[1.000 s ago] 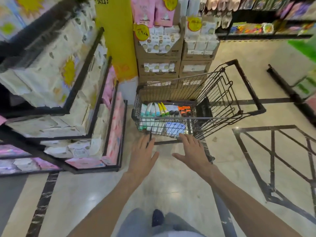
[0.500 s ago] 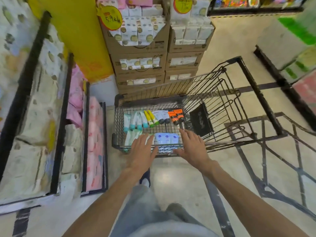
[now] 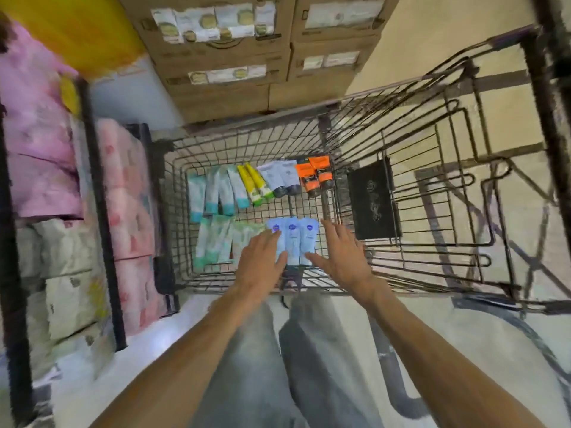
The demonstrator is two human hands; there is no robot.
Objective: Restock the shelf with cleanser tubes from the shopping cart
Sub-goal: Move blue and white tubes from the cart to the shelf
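A black wire shopping cart (image 3: pixel 411 168) stands right in front of me. On its floor lie cleanser tubes in rows: teal-capped ones (image 3: pixel 216 193), yellow-green ones (image 3: pixel 255 183), grey-white ones (image 3: pixel 282 177), orange ones (image 3: pixel 316 176), pale green ones (image 3: pixel 216 242) and three light blue tubes (image 3: pixel 293 239). My left hand (image 3: pixel 261 264) reaches into the cart, fingers spread, its tips over the left blue tube. My right hand (image 3: pixel 343 254) hovers open just right of the blue tubes. Neither hand holds anything.
A black-framed shelf (image 3: pixel 99 211) with pink and white paper packs stands close on the left. Stacked cardboard boxes (image 3: pixel 234 57) sit behind the cart. A black pouch (image 3: pixel 372 202) hangs in the cart's folded seat. Tiled floor lies to the right.
I have stepped closer and leaned over the cart. Both hands have moved from its near edge down into the basket, over the light blue tubes.
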